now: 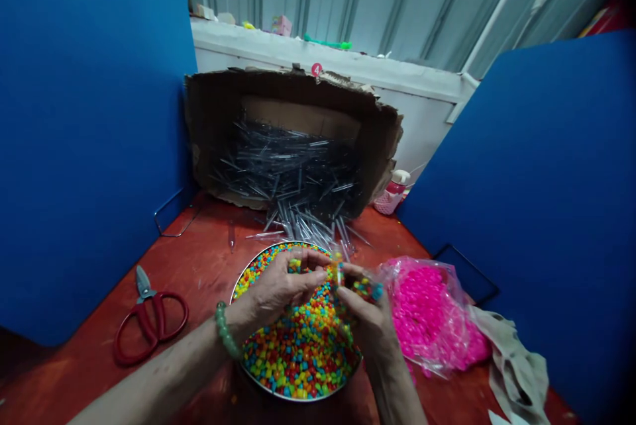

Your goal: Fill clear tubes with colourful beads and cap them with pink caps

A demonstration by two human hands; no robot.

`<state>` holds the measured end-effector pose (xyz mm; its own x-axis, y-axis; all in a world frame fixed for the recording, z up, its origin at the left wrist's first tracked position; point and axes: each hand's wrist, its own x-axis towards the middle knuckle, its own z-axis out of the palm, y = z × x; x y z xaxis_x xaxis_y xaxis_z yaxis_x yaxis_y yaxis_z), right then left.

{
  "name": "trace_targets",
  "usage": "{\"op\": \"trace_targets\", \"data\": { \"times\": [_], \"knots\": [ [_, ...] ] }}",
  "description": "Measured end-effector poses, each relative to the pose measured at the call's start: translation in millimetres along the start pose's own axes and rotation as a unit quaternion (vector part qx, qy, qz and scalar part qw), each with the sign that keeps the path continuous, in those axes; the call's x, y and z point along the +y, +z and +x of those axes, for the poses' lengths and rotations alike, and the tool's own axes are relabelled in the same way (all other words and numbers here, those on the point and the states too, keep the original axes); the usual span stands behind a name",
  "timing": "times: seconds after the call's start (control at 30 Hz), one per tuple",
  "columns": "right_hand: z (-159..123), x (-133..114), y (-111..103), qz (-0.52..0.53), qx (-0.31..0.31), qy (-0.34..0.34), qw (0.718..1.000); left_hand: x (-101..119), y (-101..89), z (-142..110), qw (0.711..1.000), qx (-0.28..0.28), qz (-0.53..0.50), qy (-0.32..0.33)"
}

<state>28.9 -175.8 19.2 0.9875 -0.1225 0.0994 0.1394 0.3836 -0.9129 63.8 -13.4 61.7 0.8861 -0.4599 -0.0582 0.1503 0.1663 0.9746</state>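
A round metal-rimmed tray [298, 400] is full of small, glossy, candy-like pellets [298, 352] in red, yellow, green, orange and blue. Above it my left hand [283, 283], with a green bead bracelet [227, 331] at the wrist, curls around a few pellets, its thumb and fingers pointing at my right hand. My right hand [370, 309] pinches a clear, narrow plastic tube [340, 273] upright between thumb and fingers. Coloured pellets show inside the tube, and more lie in the right palm. Motion blurs the fingertips, so whether the left fingers touch the tube is unclear.
A torn cardboard box [387, 114] on its side spills clear plastic tubes [303, 220] behind the tray. Red-handled scissors [149, 322] lie left. At right are a bag of pink pieces [427, 312], a grey cloth [517, 359] and a pink bottle [392, 194]. Blue partitions [89, 114] flank the red table.
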Motion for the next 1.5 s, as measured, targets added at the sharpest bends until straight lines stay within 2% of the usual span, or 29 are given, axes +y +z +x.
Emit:
{"op": "trace_targets", "data": {
  "times": [0.13, 0.27, 0.43, 0.53, 0.63, 0.7, 0.87, 1.0, 1.17, 1.33, 1.5],
  "knots": [
    [4.8, 3.6, 6.5, 0.014, -0.013, 0.004, 1.0, 0.8, 4.0, -1.1, 0.999, 0.029, -0.009, 0.019],
    [3.2, 4.6, 7.3, -0.048, -0.027, 0.0, 0.998, 3.0, 3.3, -7.1, 0.999, 0.027, -0.017, 0.006],
    [-1.7, 8.4, 5.7, -0.08, -0.047, -0.008, 0.996, 8.6, 5.5, -13.9, 0.999, 0.029, 0.029, 0.02],
    [-1.7, 9.4, 6.6, -0.091, -0.039, -0.002, 0.995, 11.3, 6.2, -14.4, 0.994, 0.025, 0.087, 0.056],
    [-1.6, 5.7, 11.8, -0.084, -0.05, -0.008, 0.995, 13.7, 7.0, -14.0, 0.977, -0.002, 0.174, 0.126],
    [-2.7, 1.7, 17.7, -0.075, -0.058, -0.02, 0.995, 13.7, 7.5, -13.4, 0.974, 0.005, 0.174, 0.142],
    [-8.7, -5.1, 27.6, -0.097, -0.014, 0.015, 0.995, 5.4, 6.0, -12.7, 0.996, 0.026, 0.075, 0.048],
    [-4.0, -5.4, 20.8, -0.14, -0.004, 0.063, 0.988, -6.4, -1.1, -9.3, 0.999, 0.049, -0.017, -0.017],
    [3.0, -18.3, 4.4, -0.219, -0.07, 0.094, 0.969, -18.9, -10.1, -7.8, 0.998, 0.021, -0.05, -0.039],
    [0.8, -41.3, -7.6, -0.256, -0.054, 0.12, 0.958, -31.2, -12.5, -11.9, 0.994, -0.007, -0.072, -0.081],
    [8.5, -39.7, -21.3, -0.335, -0.167, 0.181, 0.91, -44.2, -14.8, -13.9, 0.989, -0.013, -0.103, -0.105]
  ]
}}
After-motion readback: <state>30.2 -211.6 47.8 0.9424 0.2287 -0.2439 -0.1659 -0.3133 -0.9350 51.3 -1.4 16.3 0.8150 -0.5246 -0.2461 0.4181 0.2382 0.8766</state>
